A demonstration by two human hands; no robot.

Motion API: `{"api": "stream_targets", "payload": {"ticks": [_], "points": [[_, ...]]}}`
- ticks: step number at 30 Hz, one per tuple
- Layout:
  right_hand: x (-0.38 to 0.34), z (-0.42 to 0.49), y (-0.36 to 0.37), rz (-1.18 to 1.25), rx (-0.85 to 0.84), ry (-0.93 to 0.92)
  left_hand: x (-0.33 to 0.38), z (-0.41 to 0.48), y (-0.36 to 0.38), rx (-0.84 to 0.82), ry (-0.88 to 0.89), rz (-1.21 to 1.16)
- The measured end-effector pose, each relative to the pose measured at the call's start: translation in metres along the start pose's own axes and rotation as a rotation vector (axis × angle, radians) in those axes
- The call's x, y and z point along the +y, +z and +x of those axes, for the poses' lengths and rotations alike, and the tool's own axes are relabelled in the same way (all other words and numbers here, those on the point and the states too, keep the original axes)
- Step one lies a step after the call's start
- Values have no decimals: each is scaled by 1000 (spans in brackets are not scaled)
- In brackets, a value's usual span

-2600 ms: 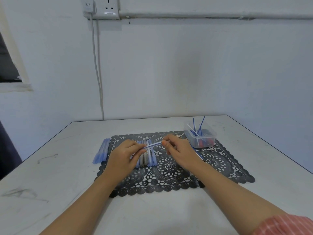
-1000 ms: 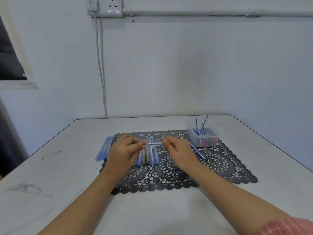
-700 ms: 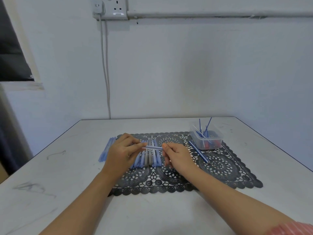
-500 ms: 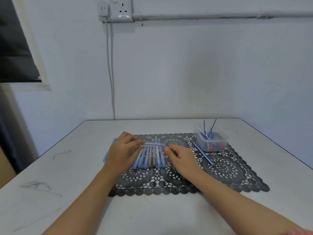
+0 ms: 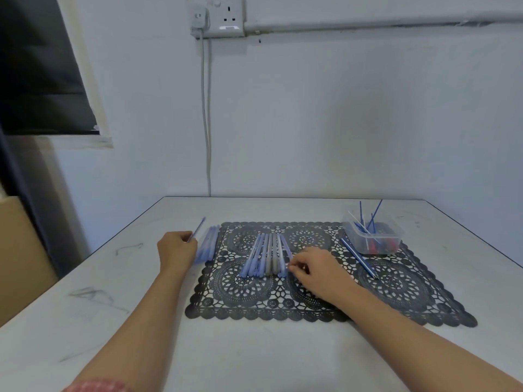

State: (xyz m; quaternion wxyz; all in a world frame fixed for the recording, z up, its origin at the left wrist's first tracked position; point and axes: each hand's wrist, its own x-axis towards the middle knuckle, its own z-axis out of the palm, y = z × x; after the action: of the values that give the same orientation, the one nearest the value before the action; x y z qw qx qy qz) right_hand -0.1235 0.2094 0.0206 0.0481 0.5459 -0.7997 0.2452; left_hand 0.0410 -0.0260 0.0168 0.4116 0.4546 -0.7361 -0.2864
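Mat: black lace plastic placemat (image 5: 396,292), under R hand (image 5: 317,271).
Tub: clear plastic box (image 5: 373,239), far R of it.
Row: blue plastic pens (image 5: 266,256), just L of R hand, fingers curled; pinch unclear.
L hand (image 5: 177,250): pinches thin blue pen barrel (image 5: 198,229).

A white table (image 5: 283,357) stands against pale walls, with a black lace placemat (image 5: 396,287) spread on it. On the mat's far right corner sits a clear plastic tub (image 5: 376,239) — thin blue sticks poke out, red bits lie inside. High up, a wall socket (image 5: 223,17) — a grey cable (image 5: 206,114) hangs from it.
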Motion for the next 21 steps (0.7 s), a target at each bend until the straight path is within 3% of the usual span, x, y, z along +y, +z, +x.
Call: {"api": "stream_targets", "payload": {"ticks": [21], "points": [[4,3,2,-5,11,205,-9,6,10,-95,-92,3]]}}
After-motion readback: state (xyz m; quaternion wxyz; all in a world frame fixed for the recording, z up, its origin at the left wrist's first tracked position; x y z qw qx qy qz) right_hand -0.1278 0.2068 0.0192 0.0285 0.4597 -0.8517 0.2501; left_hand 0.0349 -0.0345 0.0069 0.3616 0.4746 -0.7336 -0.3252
